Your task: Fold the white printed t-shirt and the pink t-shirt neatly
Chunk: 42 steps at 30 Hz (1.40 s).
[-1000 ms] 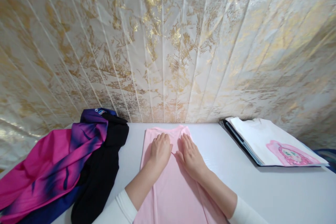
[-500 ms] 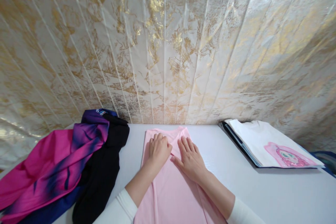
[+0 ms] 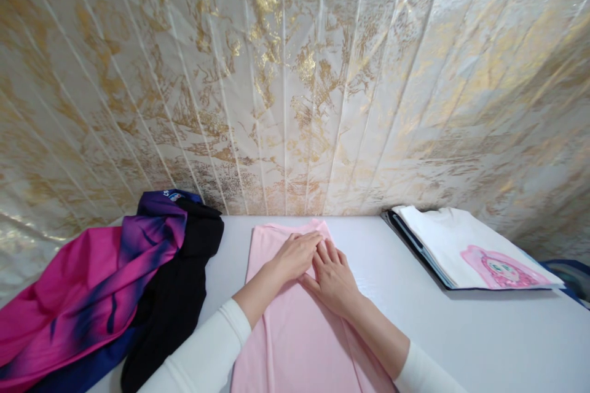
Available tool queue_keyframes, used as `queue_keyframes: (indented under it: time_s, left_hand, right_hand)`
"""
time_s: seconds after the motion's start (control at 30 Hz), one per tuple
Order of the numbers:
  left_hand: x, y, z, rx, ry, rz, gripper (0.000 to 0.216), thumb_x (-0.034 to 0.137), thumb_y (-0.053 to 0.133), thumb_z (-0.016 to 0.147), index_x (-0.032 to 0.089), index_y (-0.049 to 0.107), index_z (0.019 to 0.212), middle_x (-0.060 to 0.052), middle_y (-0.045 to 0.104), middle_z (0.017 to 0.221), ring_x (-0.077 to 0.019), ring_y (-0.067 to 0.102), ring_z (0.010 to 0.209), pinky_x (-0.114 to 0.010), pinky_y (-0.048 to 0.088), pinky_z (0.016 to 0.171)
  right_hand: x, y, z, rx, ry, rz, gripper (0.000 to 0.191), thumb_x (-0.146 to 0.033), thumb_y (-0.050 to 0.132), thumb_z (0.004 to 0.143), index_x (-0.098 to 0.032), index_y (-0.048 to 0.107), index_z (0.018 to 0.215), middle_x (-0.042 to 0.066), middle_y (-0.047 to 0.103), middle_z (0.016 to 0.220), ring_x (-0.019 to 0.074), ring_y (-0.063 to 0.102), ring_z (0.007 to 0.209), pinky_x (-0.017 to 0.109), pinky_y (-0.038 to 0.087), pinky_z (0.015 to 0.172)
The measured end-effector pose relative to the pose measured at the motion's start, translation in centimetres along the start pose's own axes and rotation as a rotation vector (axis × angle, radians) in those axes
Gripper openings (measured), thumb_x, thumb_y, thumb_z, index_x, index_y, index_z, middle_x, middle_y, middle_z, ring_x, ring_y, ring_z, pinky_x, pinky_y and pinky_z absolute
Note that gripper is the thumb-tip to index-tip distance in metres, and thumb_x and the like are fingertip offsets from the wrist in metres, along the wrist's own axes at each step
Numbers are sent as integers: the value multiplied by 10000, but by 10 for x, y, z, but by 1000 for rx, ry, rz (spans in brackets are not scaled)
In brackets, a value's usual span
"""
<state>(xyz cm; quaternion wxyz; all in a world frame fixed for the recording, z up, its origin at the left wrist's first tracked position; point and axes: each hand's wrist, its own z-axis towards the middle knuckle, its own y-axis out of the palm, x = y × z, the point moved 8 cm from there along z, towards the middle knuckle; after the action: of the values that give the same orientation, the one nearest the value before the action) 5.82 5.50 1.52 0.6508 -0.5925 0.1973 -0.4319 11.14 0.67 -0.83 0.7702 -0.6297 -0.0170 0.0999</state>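
A pink garment (image 3: 304, 338) lies lengthwise on the white table, with folded layers along its sides and a raised crease on the left. Palm down on its upper right part rests my right hand (image 3: 334, 276), fingers stretched out and a little apart. My left hand (image 3: 297, 255) lies across the upper middle of the cloth, its fingers extended to the right and meeting the fingers of my right hand. The left fingertips are partly hidden at that meeting point. Neither hand visibly grips the fabric.
Loose pink-and-purple clothing (image 3: 87, 282) and a black garment (image 3: 179, 288) are heaped on the left. On the right sits a stack of folded clothes topped by a white shirt (image 3: 442, 233) with a pink print. A gold-patterned curtain (image 3: 286, 86) hangs behind the table (image 3: 415, 331).
My left hand has slid right across the pink garment, its curled fingers now straighter and touching my right hand. My right hand has stayed nearly in place. The view has shifted slightly.
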Motion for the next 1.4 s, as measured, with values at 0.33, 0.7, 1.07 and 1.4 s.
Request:
queue_keyframes:
  time_s: [0.33, 0.7, 1.07, 1.4]
  left_hand:
    - [-36, -1, -26, 33, -54, 84, 493, 68, 329, 933, 190, 416, 1403, -95, 328, 1524, -193, 220, 1429, -436, 206, 1121]
    - [-25, -19, -67, 83, -97, 77, 458, 66, 378, 914, 241, 541, 1305, -60, 413, 1481, -179, 311, 1392, -387, 294, 1089]
    - [-19, -35, -53, 127, -326, 100, 113, 98, 558, 838, 191, 607, 879, -57, 634, 984, -226, 567, 1008, -334, 426, 872]
    - [-21, -28, -50, 164, -481, 48, 184, 108, 542, 826, 191, 571, 988, -54, 682, 958, -211, 638, 900, -295, 435, 791]
  right_hand:
    - [1, 2, 0, -100, 53, -16, 827, -678, 349, 901, -86, 318, 1478, 154, 217, 1550, 358, 159, 1431, 482, 212, 1115]
    - [0, 2, -1, -72, 47, -38, 815, -662, 391, 895, -89, 335, 1472, 160, 230, 1544, 357, 190, 1424, 477, 229, 1105]
    - [2, 6, 1, -80, 41, -59, 833, -672, 391, 892, -84, 316, 1478, 166, 229, 1546, 369, 187, 1421, 474, 238, 1108]
    - [1, 4, 0, -67, 38, -45, 817, -658, 395, 900, -75, 333, 1470, 177, 245, 1541, 366, 191, 1421, 476, 235, 1110]
